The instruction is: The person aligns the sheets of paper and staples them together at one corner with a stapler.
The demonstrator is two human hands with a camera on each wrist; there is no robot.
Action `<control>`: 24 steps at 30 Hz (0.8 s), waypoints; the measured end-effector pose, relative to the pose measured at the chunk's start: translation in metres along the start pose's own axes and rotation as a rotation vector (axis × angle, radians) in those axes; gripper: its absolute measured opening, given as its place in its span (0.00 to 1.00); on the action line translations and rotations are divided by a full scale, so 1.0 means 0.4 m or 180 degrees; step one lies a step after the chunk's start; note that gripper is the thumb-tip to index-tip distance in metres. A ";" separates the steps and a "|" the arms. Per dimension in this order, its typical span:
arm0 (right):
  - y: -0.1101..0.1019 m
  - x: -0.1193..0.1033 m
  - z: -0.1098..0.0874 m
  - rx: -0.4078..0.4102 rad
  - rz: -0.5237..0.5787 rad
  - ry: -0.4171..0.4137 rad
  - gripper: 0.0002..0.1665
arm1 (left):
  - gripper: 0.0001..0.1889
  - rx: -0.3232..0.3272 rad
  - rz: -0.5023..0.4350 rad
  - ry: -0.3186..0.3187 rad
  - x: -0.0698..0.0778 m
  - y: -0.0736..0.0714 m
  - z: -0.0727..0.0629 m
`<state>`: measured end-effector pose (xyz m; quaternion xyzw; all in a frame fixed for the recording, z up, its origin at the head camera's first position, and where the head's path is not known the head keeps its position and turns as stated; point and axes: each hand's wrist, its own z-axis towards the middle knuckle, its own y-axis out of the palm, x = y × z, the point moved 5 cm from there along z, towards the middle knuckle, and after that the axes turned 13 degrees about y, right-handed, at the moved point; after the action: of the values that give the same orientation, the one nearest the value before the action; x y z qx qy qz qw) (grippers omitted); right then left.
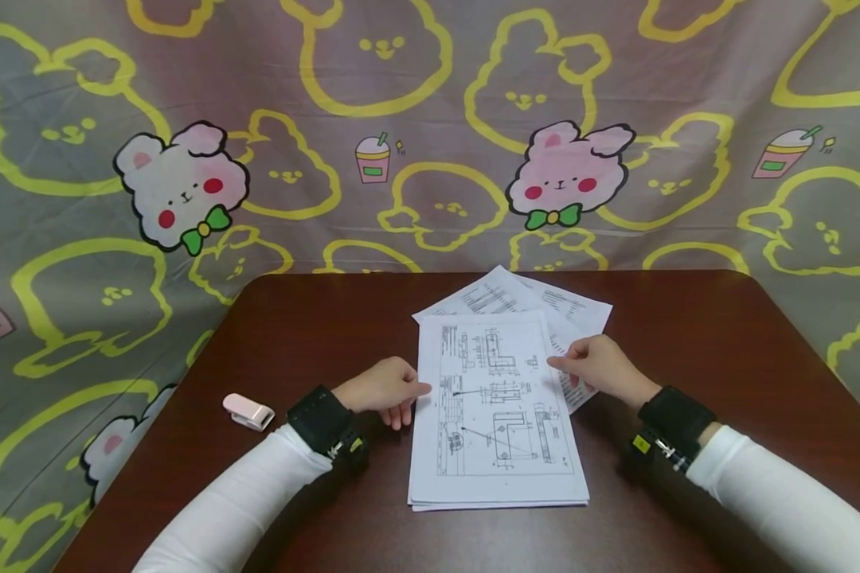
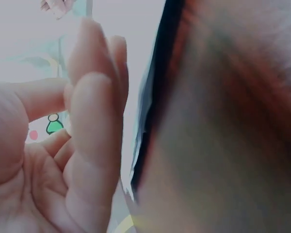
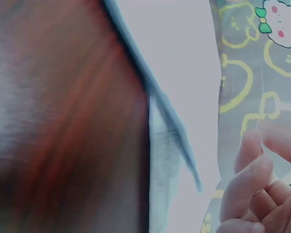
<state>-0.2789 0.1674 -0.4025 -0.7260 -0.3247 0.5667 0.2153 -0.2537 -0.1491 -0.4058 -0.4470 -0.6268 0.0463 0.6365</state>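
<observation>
A stack of printed sheets [image 1: 502,485], its top page a technical drawing, lies on the table in the head view. My left hand [image 1: 390,391] is at the stack's left edge, thumb tip overlapping the margin. In the left wrist view its fingers [image 2: 94,141] extend alongside the paper, the thumb close against them. My right hand [image 1: 602,368] is at the right edge, a fingertip overlapping the drawing's margin. In the right wrist view its fingers [image 3: 252,184] are loosely bent beside the paper [image 3: 189,58], with no sheet showing between them.
More printed sheets [image 1: 473,296] fan out at angles behind and under the stack. A pink and white stapler-like object [image 1: 248,411] lies at the left on the dark brown table [image 1: 315,318]. A patterned cloth [image 1: 430,135] hangs behind the table.
</observation>
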 end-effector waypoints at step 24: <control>-0.040 -0.036 0.052 0.0225 0.0413 -0.0098 0.20 | 0.13 0.0660 -0.0306 0.0415 0.054 -0.049 0.085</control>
<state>-0.3047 0.1672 -0.3872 -0.7288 -0.2600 0.6016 0.1986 -0.2876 -0.1301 -0.3836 -0.3503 -0.5967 0.0511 0.7202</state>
